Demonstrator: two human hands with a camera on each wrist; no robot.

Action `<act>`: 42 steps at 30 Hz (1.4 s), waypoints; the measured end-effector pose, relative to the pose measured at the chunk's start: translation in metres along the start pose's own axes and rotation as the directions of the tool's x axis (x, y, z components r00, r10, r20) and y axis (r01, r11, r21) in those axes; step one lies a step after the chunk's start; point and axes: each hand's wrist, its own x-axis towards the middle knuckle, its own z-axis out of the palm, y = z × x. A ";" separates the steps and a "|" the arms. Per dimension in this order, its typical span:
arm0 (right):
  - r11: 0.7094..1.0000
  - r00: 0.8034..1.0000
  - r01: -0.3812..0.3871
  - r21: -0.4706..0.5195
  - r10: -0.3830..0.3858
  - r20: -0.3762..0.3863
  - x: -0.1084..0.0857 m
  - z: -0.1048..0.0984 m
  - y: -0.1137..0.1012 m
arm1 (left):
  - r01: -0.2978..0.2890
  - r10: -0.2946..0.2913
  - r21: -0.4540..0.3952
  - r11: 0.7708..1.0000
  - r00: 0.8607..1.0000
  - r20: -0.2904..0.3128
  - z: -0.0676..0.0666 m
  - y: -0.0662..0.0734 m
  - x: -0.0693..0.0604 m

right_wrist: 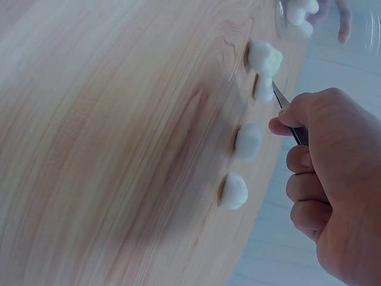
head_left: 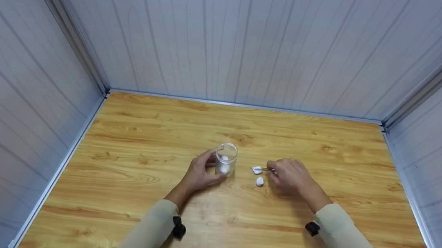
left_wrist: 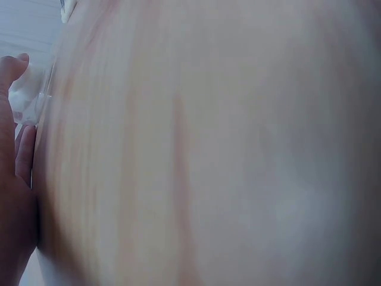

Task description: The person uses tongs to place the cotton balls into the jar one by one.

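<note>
My left hand (head_left: 202, 170) holds a clear glass cup (head_left: 227, 151) upright on the table, thumb and fingers on its sides. White cotton balls (head_left: 224, 167) lie inside the cup. To the cup's right, my right hand (head_left: 290, 175) pinches a pair of metal tweezers (right_wrist: 283, 98). Their tips reach a cotton ball (head_left: 257, 170); whether they grip it I cannot tell. Another cotton ball (head_left: 259, 181) sits nearer the body. The right wrist view has further cotton balls (right_wrist: 234, 190) in a row, which the right hand hides from the head view. In the left wrist view, only part of the left hand (left_wrist: 15, 161) shows.
A wood-grain table (head_left: 154, 133) extends all round the hands. Pale panel walls (head_left: 222, 38) enclose it at the back and both sides, with metal edging along the bottom. A small black device (head_left: 178, 228) is on the left wrist, and another (head_left: 312, 228) on the right.
</note>
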 end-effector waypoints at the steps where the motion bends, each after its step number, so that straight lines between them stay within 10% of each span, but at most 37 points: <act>1: 1.000 1.000 0.002 0.000 -0.002 0.001 0.000 0.000 0.000 | 0.000 0.000 0.001 1.000 1.000 0.000 0.000 0.000 0.000; 42: 0.998 0.992 0.061 0.002 -0.061 -0.111 0.003 -0.023 0.006 | 0.021 -0.021 -0.017 1.000 1.000 0.004 -0.001 0.003 0.000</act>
